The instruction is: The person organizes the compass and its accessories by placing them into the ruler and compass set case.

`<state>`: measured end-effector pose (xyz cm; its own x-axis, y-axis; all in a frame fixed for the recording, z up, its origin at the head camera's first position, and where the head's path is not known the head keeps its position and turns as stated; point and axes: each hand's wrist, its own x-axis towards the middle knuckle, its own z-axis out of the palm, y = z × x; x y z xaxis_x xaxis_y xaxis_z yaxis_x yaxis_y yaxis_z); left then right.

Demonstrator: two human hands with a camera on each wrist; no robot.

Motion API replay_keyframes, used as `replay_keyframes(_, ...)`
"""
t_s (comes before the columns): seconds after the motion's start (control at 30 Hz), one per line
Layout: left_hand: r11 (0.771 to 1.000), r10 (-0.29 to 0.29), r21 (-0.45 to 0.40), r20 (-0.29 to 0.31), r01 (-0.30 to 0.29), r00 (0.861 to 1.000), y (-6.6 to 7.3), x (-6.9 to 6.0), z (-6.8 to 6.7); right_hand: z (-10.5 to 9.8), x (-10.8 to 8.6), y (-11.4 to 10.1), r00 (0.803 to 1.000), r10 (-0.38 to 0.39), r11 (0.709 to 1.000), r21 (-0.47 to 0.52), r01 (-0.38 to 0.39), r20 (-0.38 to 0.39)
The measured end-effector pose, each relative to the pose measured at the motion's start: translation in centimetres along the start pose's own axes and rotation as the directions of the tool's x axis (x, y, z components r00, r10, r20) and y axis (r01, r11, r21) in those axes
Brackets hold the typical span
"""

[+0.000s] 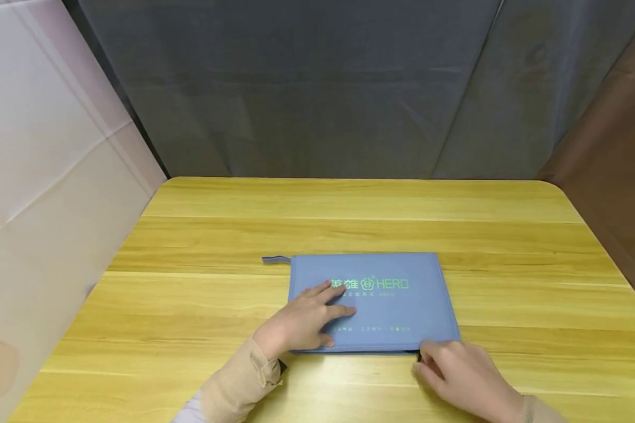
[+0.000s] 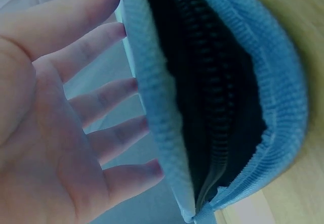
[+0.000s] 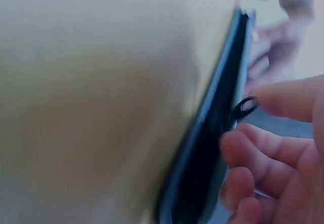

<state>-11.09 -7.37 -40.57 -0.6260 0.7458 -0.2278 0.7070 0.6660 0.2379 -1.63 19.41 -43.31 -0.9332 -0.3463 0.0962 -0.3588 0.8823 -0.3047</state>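
A blue zip pouch with green lettering that includes HERO lies flat near the front of the table. My left hand rests on its left part, fingers spread and straight. In the left wrist view, the toothed zipper runs along a dark band between the blue edges. At the pouch's front right corner is my right hand, fingers curled. The right wrist view shows it pinching a small black zipper pull, with the thumb against its loop. A short strap sticks out at the pouch's far left corner.
The wood-grain table spreads around the pouch on all sides. Dark grey cloth hangs behind its far edge. White cloth borders the left side and brown cloth the right.
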Motion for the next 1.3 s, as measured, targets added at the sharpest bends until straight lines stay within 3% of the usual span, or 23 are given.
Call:
replay_keyframes(0.17, 1.000, 0.006, -0.013, -0.011, -0.007, 1.000, -0.1, -0.1, 0.1, -1.4, 1.4, 2.9, 0.986, 0.141, 0.981, 0.144, -0.127, -0.088)
replay_keyframes(0.3, 1.000, 0.007, -0.029, -0.017, -0.008, 1.000, -0.2, -0.2, 0.2, -1.9, 3.0, 5.5, 0.966, 0.257, 0.939, 0.231, -0.256, 0.025)
replay_keyframes(0.4, 0.999, 0.013, -0.046, -0.015, -0.014, 1.000, -0.3, -0.2, 0.4, -1.6, 3.7, 6.6, 0.963, 0.256, 0.921, 0.281, -0.270, 0.087)
replay_keyframes(0.67, 0.994, 0.029, -0.102, -0.021, -0.031, 0.999, -0.6, -0.2, 0.6, -1.3, 4.2, 6.8, 0.969, 0.235, 0.896, 0.370, -0.245, 0.072)
replay_keyframes(0.87, 0.992, 0.030, -0.124, -0.020, -0.032, 0.999, -0.9, 0.0, 0.4, -1.5, 4.2, 7.0, 0.959, 0.256, 0.812, 0.510, -0.283, 0.125)
replay_keyframes(1.0, 0.995, 0.059, -0.070, -0.109, -0.067, 0.992, -0.3, -0.1, -0.1, -2.1, 4.3, 6.7, 0.952, 0.260, 0.744, 0.595, -0.303, 0.160)
replay_keyframes(1.07, 0.995, 0.087, -0.038, -0.200, -0.097, 0.976, 0.6, -0.1, -0.5, -2.6, 4.4, 6.4, 0.952, 0.259, 0.725, 0.617, -0.304, 0.165)
replay_keyframes(1.13, 0.989, 0.136, -0.009, -0.310, -0.146, 0.941, 1.9, -0.1, -0.9, -3.3, 4.6, 6.1, 0.952, 0.256, 0.711, 0.636, -0.301, 0.166)
replay_keyframes(1.23, 0.973, 0.220, 0.043, -0.457, -0.226, 0.862, 4.4, 0.1, -1.1, -4.0, 4.8, 5.8, 0.954, 0.250, 0.698, 0.651, -0.297, 0.168)
replay_keyframes(1.3, 0.957, 0.266, 0.043, -0.519, -0.286, 0.812, 6.1, 0.4, -1.1, -4.3, 4.9, 5.6, 0.955, 0.245, 0.696, 0.655, -0.294, 0.168)
